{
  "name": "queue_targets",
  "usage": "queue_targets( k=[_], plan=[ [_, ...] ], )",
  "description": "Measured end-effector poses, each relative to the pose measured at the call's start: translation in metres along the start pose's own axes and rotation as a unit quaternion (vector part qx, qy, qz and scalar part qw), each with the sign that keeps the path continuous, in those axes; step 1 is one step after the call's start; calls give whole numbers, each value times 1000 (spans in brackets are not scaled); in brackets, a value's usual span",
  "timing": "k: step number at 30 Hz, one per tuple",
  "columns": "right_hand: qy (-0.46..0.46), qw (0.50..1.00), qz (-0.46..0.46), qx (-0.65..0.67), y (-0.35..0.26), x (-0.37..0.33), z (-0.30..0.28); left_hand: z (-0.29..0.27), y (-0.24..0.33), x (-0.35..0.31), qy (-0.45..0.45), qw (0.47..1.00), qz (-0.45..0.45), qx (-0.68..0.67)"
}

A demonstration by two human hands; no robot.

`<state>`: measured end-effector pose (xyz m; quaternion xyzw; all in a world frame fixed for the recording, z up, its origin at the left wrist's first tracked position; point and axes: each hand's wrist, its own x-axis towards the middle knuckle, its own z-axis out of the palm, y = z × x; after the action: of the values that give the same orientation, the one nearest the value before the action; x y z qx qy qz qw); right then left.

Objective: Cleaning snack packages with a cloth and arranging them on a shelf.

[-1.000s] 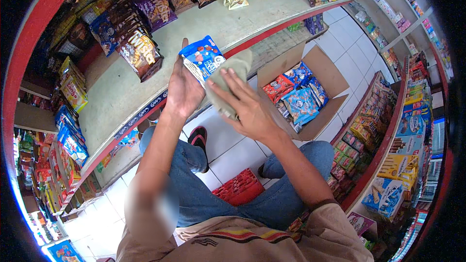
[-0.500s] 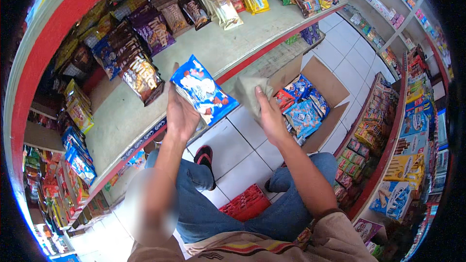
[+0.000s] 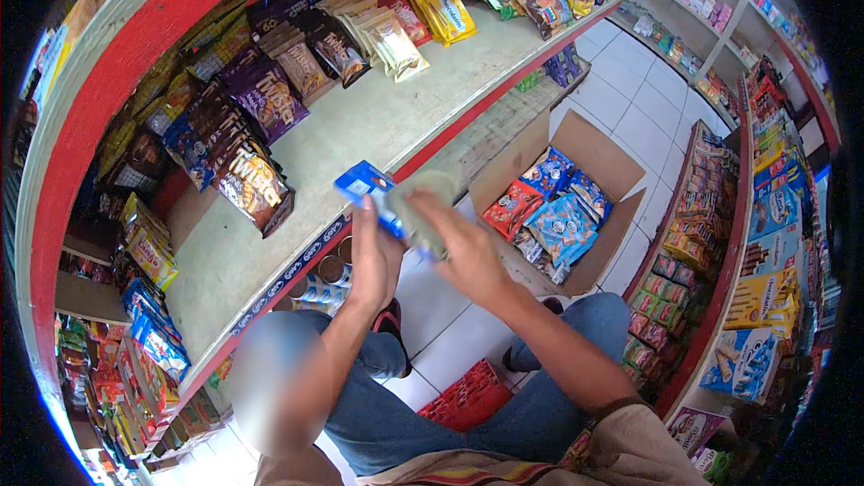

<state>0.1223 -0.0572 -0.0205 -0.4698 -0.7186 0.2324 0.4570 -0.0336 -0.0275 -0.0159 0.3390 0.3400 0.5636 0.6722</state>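
From my end I have both bare hands near the middle of the frame. Left hand (image 3: 375,256) holds a glossy blue rectangular snack packet (image 3: 364,182) with white patches, its fingers upright along the near side; exact finger gap hidden. Right hand (image 3: 466,247) has its fingers gripping a soft grey-green cloth (image 3: 427,191), which overlaps the packet's right end; blur there, so I can't make out each fingertip. Packet sits centre of frame, held up in front of the front edge of a pale grey shelf with red trim (image 3: 335,137).

On that shelf, upper left to top centre: brown glossy snack packets (image 3: 256,187), purple snack packets (image 3: 266,101), cream-coloured packets (image 3: 396,49), yellow packets (image 3: 447,13), in leaning rows. Right of centre I get an opened brown cardboard box (image 3: 601,151), flaps up, holding red packets (image 3: 511,208), light-blue packets (image 3: 562,227) and darker blue ones. Box is near the right hand, not touching it. Lower centre, between the jeans-clad legs (image 3: 540,373): a red patterned object (image 3: 466,396), kind unclear to me. White tiled floor (image 3: 436,313) beneath. Right edge: another red-edged shelf (image 3: 693,369) packed with colourful packages.
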Motion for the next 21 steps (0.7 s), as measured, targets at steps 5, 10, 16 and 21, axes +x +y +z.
queue_targets(
  k=[5,10,16,21],
  plan=[
    [-152,982,-108,-25,-32,-3,2,-9,12,-2,-43,995,-18,-87],
    [-85,991,-81,-67,-14,4,5,4,-13,-19,-14,997,-68,33],
    [-112,986,-92,-83,-26,-2,5,-13,2,-6,-69,982,-127,-125],
    [-175,976,-106,-72,-28,-5,2,-6,19,-2,-106,973,-133,-158]
  ],
)
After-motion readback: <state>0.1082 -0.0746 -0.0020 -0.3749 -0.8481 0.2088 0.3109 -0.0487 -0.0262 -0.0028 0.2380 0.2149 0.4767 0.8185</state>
